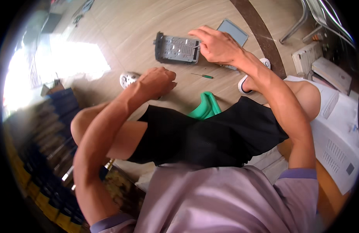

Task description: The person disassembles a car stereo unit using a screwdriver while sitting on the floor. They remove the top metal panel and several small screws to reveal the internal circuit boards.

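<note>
On the tiled floor ahead of me sits a grey metal device chassis [178, 48] with a perforated top and a dark frame at its left end. Bent fingers close my right hand [221, 46] around a screwdriver [196, 47]; only its thin shaft shows, reaching to the chassis's right edge, and the handle is hidden. My left hand [158, 79] hangs nearer to me, below the chassis and apart from it. Its fingers curl inward, and whatever they may hold is out of sight. Between the hands and my legs lies a second screwdriver [206, 77] with a green handle.
A flat blue-grey panel [234, 33] lies beyond my right hand. Between my knees is a green plastic stool [206, 106]. White shoes [129, 79] flank the work spot. White casings [335, 151] and a metal-legged chair [321, 17] stand right; stacked boxes [43, 136] stand left.
</note>
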A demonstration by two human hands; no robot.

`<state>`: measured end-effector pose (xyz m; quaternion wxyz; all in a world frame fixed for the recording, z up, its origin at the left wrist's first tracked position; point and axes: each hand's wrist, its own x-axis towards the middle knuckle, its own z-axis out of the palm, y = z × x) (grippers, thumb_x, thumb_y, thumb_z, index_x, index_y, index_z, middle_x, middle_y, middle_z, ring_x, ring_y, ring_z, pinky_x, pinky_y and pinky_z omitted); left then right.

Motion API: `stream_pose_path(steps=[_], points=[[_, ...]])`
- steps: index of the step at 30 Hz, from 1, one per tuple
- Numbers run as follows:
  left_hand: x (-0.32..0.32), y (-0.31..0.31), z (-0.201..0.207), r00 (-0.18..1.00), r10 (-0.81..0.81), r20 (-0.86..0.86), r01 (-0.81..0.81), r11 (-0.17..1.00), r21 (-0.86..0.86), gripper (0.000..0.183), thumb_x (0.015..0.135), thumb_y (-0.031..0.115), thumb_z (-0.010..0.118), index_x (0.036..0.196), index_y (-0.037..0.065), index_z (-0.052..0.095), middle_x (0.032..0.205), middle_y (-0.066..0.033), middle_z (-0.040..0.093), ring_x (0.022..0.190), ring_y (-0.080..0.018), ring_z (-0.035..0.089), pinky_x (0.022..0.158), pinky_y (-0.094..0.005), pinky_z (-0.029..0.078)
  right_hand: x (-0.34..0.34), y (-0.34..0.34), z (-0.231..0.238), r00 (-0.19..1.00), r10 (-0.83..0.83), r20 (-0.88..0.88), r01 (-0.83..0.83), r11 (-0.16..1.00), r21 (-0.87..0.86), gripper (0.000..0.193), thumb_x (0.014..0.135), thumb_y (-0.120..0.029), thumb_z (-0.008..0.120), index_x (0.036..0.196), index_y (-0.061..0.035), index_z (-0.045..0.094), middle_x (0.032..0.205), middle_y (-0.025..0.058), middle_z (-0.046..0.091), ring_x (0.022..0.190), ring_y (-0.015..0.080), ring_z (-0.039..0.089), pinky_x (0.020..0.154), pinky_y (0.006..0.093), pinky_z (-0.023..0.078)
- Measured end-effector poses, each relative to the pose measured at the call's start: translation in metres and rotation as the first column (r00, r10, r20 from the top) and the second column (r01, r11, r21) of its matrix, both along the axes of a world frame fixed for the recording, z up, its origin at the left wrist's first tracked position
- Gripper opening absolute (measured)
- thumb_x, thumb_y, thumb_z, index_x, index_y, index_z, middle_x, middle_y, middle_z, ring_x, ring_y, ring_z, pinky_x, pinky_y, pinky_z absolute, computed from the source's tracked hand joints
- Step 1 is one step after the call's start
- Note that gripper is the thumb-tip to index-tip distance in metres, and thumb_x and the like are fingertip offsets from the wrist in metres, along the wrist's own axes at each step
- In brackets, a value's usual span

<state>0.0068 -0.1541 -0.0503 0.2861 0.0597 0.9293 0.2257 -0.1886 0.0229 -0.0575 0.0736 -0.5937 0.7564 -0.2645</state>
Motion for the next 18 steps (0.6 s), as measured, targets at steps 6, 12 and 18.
stream_pose_path(steps=[6, 12, 18], points=[[0.015, -0.018, 0.044, 0.999, 0.029, 0.020, -0.029, 0.999, -0.034, 0.020, 0.087, 0.022, 0.064, 0.088, 0.004, 0.070, 0.086, -0.0178, 0.071, 0.085, -0.0365, 0.069, 0.076, -0.0454, 0.055, -0.003, -0.014, -0.005, 0.999, 0.039, 0.021, -0.040, 0.996, 0.082, 0.020, 0.095, -0.011, 0.055, 0.113, -0.0055, 0.061, 0.097, 0.0139, 0.069, 0.078, 0.0327, 0.068, 0.070, 0.0385, 0.056], [-0.032, -0.009, 0.028, 0.983, -0.170, -0.062, 0.147, 0.950, -0.276, 0.009, 0.084, 0.012, 0.066, 0.084, 0.008, 0.074, 0.084, -0.0102, 0.074, 0.085, -0.0261, 0.072, 0.070, -0.0381, 0.057, 0.001, -0.020, 0.007, 1.000, 0.026, 0.001, -0.026, 1.000, -0.003, 0.017, 0.093, -0.011, 0.061, 0.109, -0.0049, 0.064, 0.090, 0.0112, 0.069, 0.078, 0.0261, 0.070, 0.071, 0.0353, 0.056], [-0.023, 0.010, 0.008, 0.983, -0.179, -0.044, 0.171, 0.974, -0.148, 0.012, 0.079, 0.005, 0.062, 0.081, 0.004, 0.074, 0.084, -0.0162, 0.072, 0.082, -0.0308, 0.071, 0.070, -0.0400, 0.056, -0.003, -0.023, 0.011, 0.999, 0.013, 0.053, -0.013, 1.000, 0.015, 0.026, 0.088, -0.012, 0.065, 0.112, -0.0038, 0.065, 0.101, 0.0125, 0.068, 0.081, 0.0298, 0.068, 0.071, 0.0373, 0.056]])
